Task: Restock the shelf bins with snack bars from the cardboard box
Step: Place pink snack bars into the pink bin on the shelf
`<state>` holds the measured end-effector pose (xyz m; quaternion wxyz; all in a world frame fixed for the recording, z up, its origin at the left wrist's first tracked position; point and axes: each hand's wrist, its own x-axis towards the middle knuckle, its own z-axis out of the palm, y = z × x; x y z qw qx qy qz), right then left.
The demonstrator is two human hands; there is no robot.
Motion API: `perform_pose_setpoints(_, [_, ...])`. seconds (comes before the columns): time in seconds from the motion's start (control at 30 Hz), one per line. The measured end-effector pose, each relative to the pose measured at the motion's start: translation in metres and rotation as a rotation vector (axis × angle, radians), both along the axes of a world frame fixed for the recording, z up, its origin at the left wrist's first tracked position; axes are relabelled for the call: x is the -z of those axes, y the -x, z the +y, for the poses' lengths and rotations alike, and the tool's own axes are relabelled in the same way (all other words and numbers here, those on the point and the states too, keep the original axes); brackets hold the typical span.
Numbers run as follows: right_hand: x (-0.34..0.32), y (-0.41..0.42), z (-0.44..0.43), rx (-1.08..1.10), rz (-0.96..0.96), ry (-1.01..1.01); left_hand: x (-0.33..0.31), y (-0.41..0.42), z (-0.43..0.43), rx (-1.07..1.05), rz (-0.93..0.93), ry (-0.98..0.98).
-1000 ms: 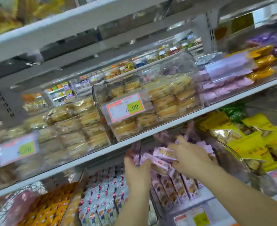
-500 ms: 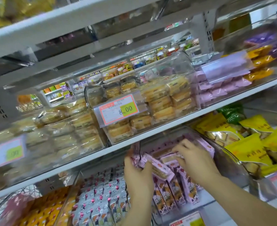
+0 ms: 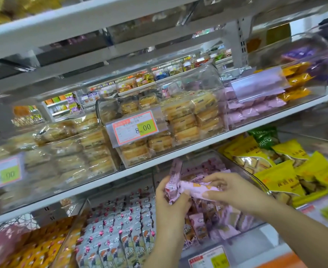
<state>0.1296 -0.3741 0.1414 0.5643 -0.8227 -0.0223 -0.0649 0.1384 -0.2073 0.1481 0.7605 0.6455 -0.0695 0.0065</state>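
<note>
Ok, left hand (image 3: 170,206) gripped bunch of snack bars (image 3: 174,176); right hand (image 3: 236,192) pinched top bar (image 3: 198,188), long axis left-right between hands. Bin (image 3: 263,182) directly below, stocked bars (image 3: 197,226) upright there. Likely needed turning upright; right hand nearer.

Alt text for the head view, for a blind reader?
The left hand and right hand hold pink snack bars over a clear bin of like bars. On the shelf above, a cake bin bears an 8.00 price tag.
</note>
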Motion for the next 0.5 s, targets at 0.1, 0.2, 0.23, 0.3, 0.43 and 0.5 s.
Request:
perform_pose_setpoints(0.1, [-0.007,0.006,-0.019,0.115,-0.104,0.288,0.002,0.001,0.006,0.011,-0.039,-0.138])
perform_pose_setpoints(0.2, [-0.009,0.009,-0.029,0.162,-0.155,0.43,0.004,0.001,0.011,-0.014,-0.111,-0.242])
perform_pose_setpoints(0.23, [-0.007,0.009,-0.031,0.158,-0.171,0.481,0.004,0.002,0.011,-0.004,-0.127,-0.252])
perform_pose_setpoints(0.3, [-0.004,0.009,-0.035,0.144,-0.176,0.574,0.003,0.003,0.01,0.006,-0.147,-0.262])
perform_pose_setpoints(0.43, [-0.005,0.012,-0.039,0.175,-0.148,0.63,0.005,0.0,0.011,-0.033,-0.191,-0.304])
perform_pose_setpoints(0.5, [-0.01,0.014,-0.04,0.145,-0.148,0.498,0.006,0.0,0.012,-0.035,-0.216,-0.36])
